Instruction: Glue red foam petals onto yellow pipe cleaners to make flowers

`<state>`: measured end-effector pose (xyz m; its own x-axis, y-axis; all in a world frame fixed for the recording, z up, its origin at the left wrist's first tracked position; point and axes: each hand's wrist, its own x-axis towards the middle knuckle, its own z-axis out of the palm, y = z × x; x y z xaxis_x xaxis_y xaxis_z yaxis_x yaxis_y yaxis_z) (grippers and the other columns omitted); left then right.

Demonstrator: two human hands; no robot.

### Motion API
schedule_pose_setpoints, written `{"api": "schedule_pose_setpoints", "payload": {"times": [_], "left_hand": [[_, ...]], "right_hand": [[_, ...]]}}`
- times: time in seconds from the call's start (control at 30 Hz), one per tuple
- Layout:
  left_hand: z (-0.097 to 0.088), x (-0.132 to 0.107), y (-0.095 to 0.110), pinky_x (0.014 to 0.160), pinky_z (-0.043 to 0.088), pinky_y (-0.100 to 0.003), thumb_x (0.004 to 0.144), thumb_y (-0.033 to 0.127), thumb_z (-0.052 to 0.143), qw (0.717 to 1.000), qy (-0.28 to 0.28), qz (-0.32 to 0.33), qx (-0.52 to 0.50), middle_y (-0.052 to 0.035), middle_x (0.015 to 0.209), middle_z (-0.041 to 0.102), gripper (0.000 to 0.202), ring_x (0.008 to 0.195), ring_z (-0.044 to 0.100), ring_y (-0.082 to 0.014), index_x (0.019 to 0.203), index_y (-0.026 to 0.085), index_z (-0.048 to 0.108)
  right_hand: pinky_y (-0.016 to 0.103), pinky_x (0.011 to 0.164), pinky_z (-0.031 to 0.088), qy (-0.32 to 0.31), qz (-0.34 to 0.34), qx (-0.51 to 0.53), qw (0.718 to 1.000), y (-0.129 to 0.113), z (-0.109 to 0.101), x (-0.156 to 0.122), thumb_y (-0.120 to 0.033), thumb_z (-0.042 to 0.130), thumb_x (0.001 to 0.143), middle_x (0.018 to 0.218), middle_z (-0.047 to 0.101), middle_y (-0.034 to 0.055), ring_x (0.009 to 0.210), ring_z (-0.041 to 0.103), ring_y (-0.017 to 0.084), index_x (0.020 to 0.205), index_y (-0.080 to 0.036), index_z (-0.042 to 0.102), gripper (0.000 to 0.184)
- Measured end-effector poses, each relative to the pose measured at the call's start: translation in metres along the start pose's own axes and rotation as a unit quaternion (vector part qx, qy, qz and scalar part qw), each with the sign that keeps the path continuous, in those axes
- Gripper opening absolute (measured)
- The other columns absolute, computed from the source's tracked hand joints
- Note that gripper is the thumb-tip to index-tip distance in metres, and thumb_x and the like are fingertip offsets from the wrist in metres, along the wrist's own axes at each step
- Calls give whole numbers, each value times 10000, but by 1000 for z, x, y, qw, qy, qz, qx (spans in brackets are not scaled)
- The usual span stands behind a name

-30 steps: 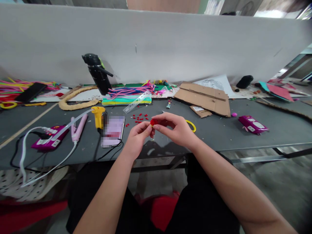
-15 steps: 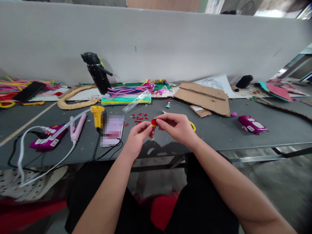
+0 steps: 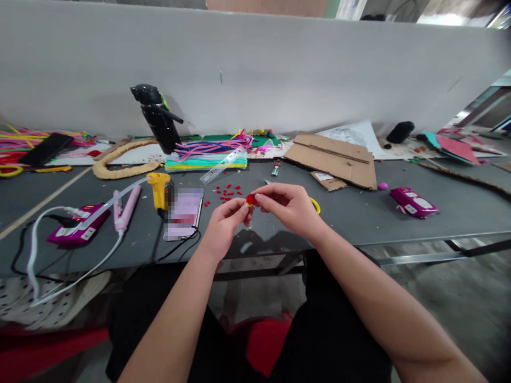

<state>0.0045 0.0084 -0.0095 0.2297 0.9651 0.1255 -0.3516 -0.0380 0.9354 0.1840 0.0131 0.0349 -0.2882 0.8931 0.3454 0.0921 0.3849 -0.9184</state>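
Between my two hands is a small red and yellow fuzzy craft piece (image 3: 250, 199), held just above the front of the table. My left hand (image 3: 227, 222) pinches it from the left and below, with thumb and finger closed. From the right, my right hand (image 3: 289, 208) grips its red part between thumb and forefinger. Several small red bits (image 3: 228, 192) lie scattered on the table just beyond my left hand. Scissors with a yellow handle (image 3: 315, 205) lie partly hidden behind my right hand.
A yellow glue gun (image 3: 159, 190) stands beside a phone (image 3: 186, 213) at left, with a pink straightener (image 3: 125, 207) and cords. Behind are pipe cleaners (image 3: 211, 149), a clear ruler (image 3: 223, 166), a black bottle (image 3: 159, 119) and cardboard (image 3: 331, 159). A purple packet (image 3: 413, 202) lies right.
Both hands keep their pinch on the red and yellow piece, almost unmoved. The whole view has shifted very slightly.
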Motion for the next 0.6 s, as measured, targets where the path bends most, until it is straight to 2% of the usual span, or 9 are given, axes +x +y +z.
{"api": "schedule_pose_setpoints", "payload": {"times": [0.17, 0.43, 0.6], "left_hand": [[0, 0, 2, 651, 399, -229, 824, 285, 734, 999, 7, -8, -42, -9, 779, 603, 121, 678, 515, -96, 836, 166, 718], [-2, 1, -2, 652, 405, -232, 796, 287, 759, 998, 21, -8, -58, -21, 790, 619, 154, 690, 516, -103, 891, 169, 733], [0, 2, 0, 651, 403, -233, 778, 284, 773, 997, 34, -4, -67, -17, 759, 613, 167, 679, 513, -102, 881, 159, 730]], "right_hand": [[273, 707, 583, 24, -20, -9, 999, -1, 0, 0, -345, 669, 879, 904, 752, 60, 765, 689, 144, 1024, -162, 733, 242], [279, 712, 539, 39, -134, -178, 974, 1, 6, -5, -295, 606, 920, 945, 748, 49, 796, 670, 151, 1046, -203, 734, 201], [279, 720, 528, 38, -178, -210, 961, 1, 10, -7, -265, 584, 935, 911, 725, 54, 758, 641, 136, 1112, -188, 714, 233]]}}
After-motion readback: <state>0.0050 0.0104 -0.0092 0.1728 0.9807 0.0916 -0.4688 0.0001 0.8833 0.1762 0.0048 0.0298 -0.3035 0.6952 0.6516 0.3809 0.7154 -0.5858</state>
